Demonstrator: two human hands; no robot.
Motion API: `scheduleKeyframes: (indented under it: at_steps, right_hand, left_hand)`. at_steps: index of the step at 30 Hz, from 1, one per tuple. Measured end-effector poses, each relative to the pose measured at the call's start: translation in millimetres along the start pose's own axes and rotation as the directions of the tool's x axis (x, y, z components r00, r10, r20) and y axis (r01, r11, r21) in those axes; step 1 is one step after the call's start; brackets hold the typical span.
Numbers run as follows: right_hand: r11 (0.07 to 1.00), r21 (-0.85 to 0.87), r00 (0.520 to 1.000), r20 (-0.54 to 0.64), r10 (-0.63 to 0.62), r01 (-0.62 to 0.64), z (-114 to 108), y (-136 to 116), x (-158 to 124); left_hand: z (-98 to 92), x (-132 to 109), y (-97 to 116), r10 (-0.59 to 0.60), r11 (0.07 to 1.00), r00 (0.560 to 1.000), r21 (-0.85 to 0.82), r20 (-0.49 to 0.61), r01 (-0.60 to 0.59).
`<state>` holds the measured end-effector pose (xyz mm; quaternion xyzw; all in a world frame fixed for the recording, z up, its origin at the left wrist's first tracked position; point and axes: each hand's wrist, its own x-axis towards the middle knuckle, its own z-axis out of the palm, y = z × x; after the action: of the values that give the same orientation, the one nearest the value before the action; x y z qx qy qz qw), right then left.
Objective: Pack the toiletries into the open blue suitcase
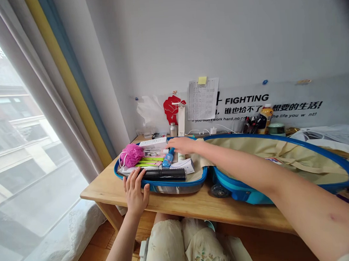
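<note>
An open blue-rimmed suitcase point(189, 184) lies on the wooden table, its two halves spread left and right. Over the left half reaches my right hand point(184, 144), fingers closed at the top of a small blue bottle point(168, 159), which is tilted. My left hand point(136, 191) rests on the front rim with its fingers spread, their tips by a long black case point(165, 174). Around the bottle are a pink bath puff point(131, 154), a white box point(153, 142), green-and-pink packets point(149, 161) and a white carton point(185, 166).
The suitcase's other half point(251, 146) has a beige lining with straps. Behind it stand an orange bottle point(265, 120), a green-lidded jar point(276, 129) and several pens. A white lamp point(181, 118) and a metal bottle point(172, 129) stand near the wall. A curtained window is at left.
</note>
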<state>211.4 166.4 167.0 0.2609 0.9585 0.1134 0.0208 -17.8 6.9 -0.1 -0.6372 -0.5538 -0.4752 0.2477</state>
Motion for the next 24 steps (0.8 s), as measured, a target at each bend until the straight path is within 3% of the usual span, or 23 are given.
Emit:
scheduleKeyframes:
  at_steps: [3,6,10,13,15,18,24]
  right_hand:
    - [0.980,0.032,0.979,-0.041,0.199,-0.198,-10.1,40.0,-31.1]
    - [0.908,0.047,0.909,-0.002,0.416,-0.416,-8.9,89.7,-82.1]
    - [0.767,0.023,0.744,0.264,0.614,-0.641,21.4,136.7,-162.3]
    - [0.658,-0.025,0.576,0.459,0.677,-0.753,56.0,149.1,-212.7]
    - [0.602,-0.043,0.500,0.511,0.699,-0.797,76.4,151.7,-236.6]
    - [0.552,-0.024,0.467,0.503,0.727,-0.834,96.0,155.5,-257.6]
    - [0.527,0.042,0.489,0.438,0.754,-0.849,105.0,169.1,-264.9]
  left_hand:
    - [-0.2,0.0,0.2,0.004,1.000,1.000,-0.014,-0.006,-0.004]
    - [-0.8,0.6,0.9,0.008,1.000,1.000,-0.007,-0.010,-0.008]
    - [-1.2,1.8,1.8,0.032,0.999,0.999,-0.007,-0.030,-0.033]
    - [-1.0,1.7,1.4,0.041,0.999,0.999,0.004,-0.034,-0.041]
    - [-0.8,1.1,0.4,0.051,0.999,0.998,0.009,-0.035,-0.051]
    - [-0.8,0.1,-1.4,0.064,0.998,0.997,0.012,-0.031,-0.064]
    - [-1.7,0.1,-2.0,0.062,0.998,0.998,0.023,-0.025,-0.061]
